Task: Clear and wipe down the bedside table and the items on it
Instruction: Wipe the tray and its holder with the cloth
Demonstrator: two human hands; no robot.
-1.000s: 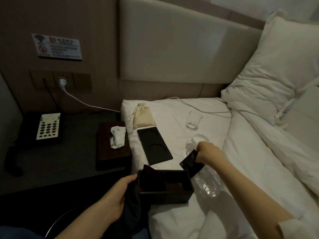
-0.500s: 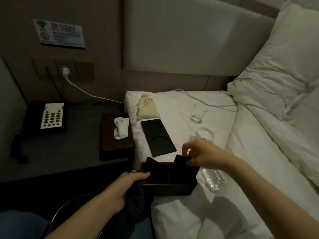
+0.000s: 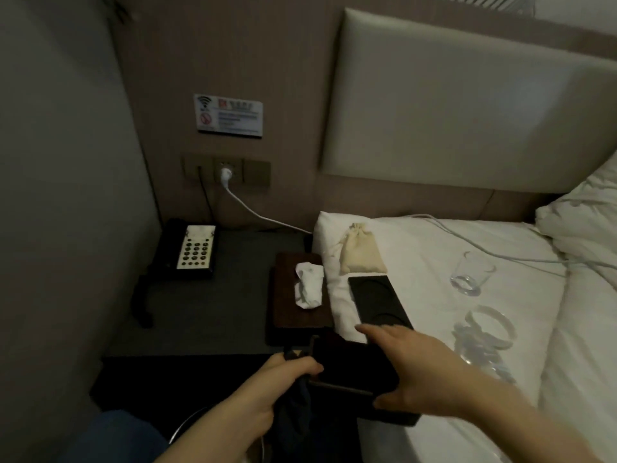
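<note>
Near the bed's left edge, both hands work on a dark open-topped box (image 3: 364,382) that rests half on the white bedsheet (image 3: 417,262), which I judge keeps it steady while it is cleaned away from the table. The right hand (image 3: 414,372) spreads over the box's right side, thumb low against its wall and fingers splayed above, bracing rather than squeezing it. The left hand (image 3: 283,379) is fisted around a dark cloth (image 3: 297,406) at the box's left rim. Beyond them lie a black 2-hollow coaster tray (image 3: 379,305), a cloth drawstring pouch (image 3: 359,252), a drinking glass (image 3: 470,274) and a clear plastic bottle (image 3: 484,342), apparently moved off to free the bedside table (image 3: 233,295). On that table are a telephone (image 3: 190,250) and a wooden tissue box (image 3: 297,292). Dim light and motion blur hide the open box's interior, and the cloth's lower end merges into shadow.
</note>
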